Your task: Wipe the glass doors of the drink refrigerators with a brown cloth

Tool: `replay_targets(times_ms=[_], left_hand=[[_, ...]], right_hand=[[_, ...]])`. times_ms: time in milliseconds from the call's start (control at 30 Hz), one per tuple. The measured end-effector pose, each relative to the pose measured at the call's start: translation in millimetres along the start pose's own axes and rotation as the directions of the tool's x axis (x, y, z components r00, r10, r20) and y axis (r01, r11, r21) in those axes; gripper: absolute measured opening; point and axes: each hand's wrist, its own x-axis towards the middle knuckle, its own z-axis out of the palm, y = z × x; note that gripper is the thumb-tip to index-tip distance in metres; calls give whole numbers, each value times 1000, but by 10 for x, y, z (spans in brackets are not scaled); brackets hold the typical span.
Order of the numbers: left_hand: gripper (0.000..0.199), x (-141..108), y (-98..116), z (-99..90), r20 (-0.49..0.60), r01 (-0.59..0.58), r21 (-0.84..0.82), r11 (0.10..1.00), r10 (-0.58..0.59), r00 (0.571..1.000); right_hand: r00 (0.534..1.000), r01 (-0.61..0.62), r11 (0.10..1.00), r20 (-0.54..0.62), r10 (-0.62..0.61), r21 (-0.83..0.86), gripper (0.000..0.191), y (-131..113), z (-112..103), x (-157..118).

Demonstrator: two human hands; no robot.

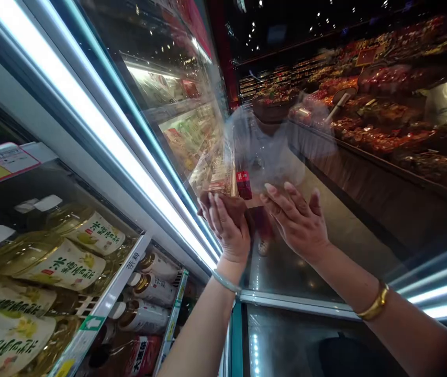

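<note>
My left hand (227, 233), with a pale green bangle at its wrist, presses a brown cloth (239, 205) against the glass door (325, 280), near the door's lit edge. Its fingers lie over the cloth, which sticks out around them. My right hand (302, 222), wearing a gold bracelet, is farther right with its fingers stretched out. It rests on or just off the glass and holds nothing; exact contact cannot be made out. The pane mirrors a person's light top and dark shop displays.
On the left, cooler shelves hold several large bottles of yellow drink (66, 264) and smaller white-labelled bottles (153, 288). A bright light strip (101, 131) runs diagonally beside the door. A metal frame bar (298, 302) crosses below my hands. A price tag (3, 165) sits at upper left.
</note>
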Motion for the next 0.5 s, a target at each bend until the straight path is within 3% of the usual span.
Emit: replay_targets(times_ms=[133,200,267,333,400,500], left_hand=[[75,-306,111,110,78,-256,-77,964,261,962],[76,-276,55,67,104,-334,-137,933,349,931],[75,-95,-23,12,85,-276,-156,948,292,953],[77,86,-58,3,6,-80,-117,990,82,997],[77,109,-22,41,-26,-1,-104,995,-1,1000],[76,-186,74,85,69,-134,-176,975,148,987]], right_hand=[[997,-16,999,-71,14,-32,52,-43,102,-102],[998,-3,999,-62,-1,-54,52,-51,127,-114],[999,16,997,-41,-19,-78,55,-36,137,-118],[999,28,994,-31,-31,-101,60,-12,143,-126],[1000,9,994,-15,-11,-106,65,5,149,-141],[996,-66,995,50,69,-70,70,3,148,-153]])
